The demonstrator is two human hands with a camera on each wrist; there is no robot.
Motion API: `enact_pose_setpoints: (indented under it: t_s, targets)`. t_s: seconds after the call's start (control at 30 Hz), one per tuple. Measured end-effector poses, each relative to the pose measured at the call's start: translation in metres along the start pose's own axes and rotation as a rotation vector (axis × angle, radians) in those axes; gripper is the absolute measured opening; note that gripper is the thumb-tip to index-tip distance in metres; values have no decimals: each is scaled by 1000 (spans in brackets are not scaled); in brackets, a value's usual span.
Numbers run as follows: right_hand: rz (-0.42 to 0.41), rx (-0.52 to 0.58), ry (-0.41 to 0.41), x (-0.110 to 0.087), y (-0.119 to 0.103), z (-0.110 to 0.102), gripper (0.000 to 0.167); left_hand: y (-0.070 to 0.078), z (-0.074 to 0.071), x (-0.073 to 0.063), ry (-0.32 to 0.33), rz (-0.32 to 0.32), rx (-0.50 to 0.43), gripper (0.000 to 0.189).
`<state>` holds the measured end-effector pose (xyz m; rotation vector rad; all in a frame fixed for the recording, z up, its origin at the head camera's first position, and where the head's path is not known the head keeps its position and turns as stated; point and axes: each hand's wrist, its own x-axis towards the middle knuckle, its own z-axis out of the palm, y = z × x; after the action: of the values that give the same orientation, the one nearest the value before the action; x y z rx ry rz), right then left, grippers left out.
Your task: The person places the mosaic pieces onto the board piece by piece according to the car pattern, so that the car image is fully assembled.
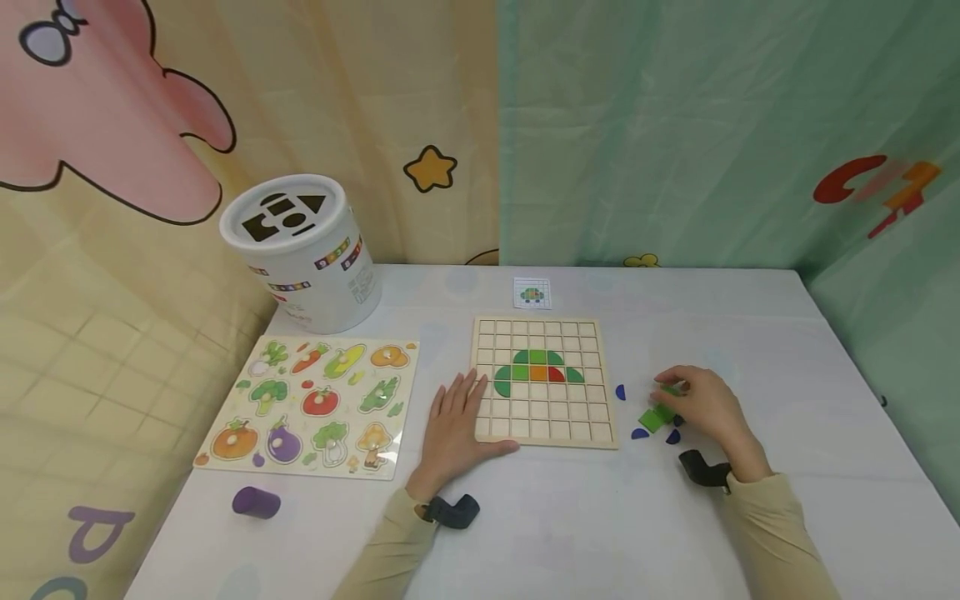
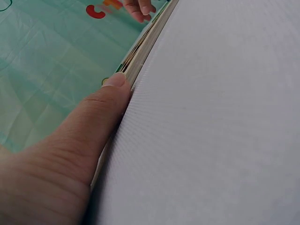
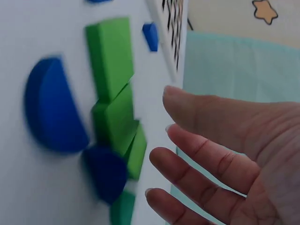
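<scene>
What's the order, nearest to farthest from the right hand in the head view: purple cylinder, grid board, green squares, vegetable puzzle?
From the right hand:
1. Green squares: beside its fingers, on the left.
2. Grid board: left of the squares.
3. Vegetable puzzle: farther left, beyond the left hand.
4. Purple cylinder: far left, nearer the camera than the puzzle.

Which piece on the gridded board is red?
The red piece is immediately right of the orange square; the others there are green or orange.

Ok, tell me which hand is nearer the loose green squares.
Right. The right hand is poised close to the green squares; the left hand rests at the left edge of the board, farther off.
</scene>
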<state>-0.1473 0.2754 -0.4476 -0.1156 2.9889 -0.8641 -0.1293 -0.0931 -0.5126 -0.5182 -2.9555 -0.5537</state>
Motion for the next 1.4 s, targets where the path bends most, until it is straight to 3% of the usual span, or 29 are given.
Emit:
enact_pose_setpoints:
  t_s: [0.23, 0.67, 1.0, 1.4]
  targets:
    - [19, -9, 27, -3, 17, -1, 37, 0, 1, 0, 0, 4, 1, 112]
    - [44, 48, -1, 7, 26, 0, 28, 1, -1, 1, -4, 4, 13, 111]
    - [43, -1, -15, 12, 17, 2, 24, 0, 0, 0, 3, 11, 14, 111]
    - [-17, -85, 70, 4, -12, 8, 20, 1, -1, -1, 12, 9, 9, 110]
